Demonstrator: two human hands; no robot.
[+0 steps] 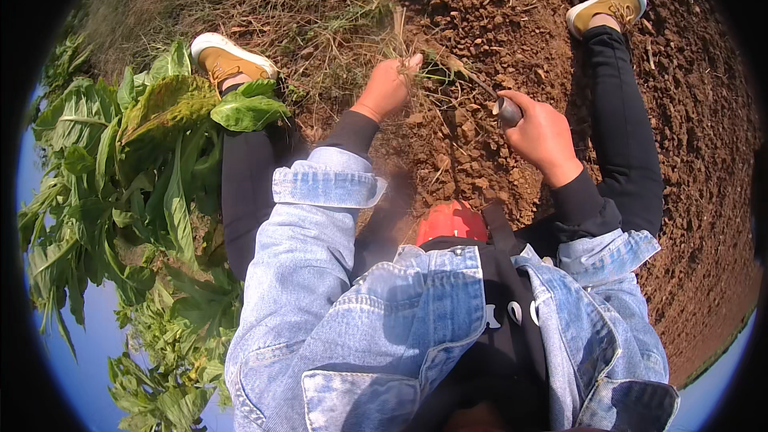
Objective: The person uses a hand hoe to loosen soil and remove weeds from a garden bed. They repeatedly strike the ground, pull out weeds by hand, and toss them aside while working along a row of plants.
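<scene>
My left hand [390,87] is closed on a tuft of grass [441,75], with thin green blades and dry stalks sticking out around the fingers. To its right, my right hand [538,132] grips a sickle-like hand tool [509,113] by its rounded metal handle. The tool's slim shaft slants up and left, towards the grass and the soil; its far end is hard to make out. Loose reddish-brown soil [462,150] lies under and between both hands.
Leafy green plants [174,192] crowd my left leg. Dry grass [288,18] covers the ground ahead on the left. Bare tilled soil [702,150] spreads out on the right. A red object [453,222] sits close before my body. My tan shoes [231,63] stand wide apart.
</scene>
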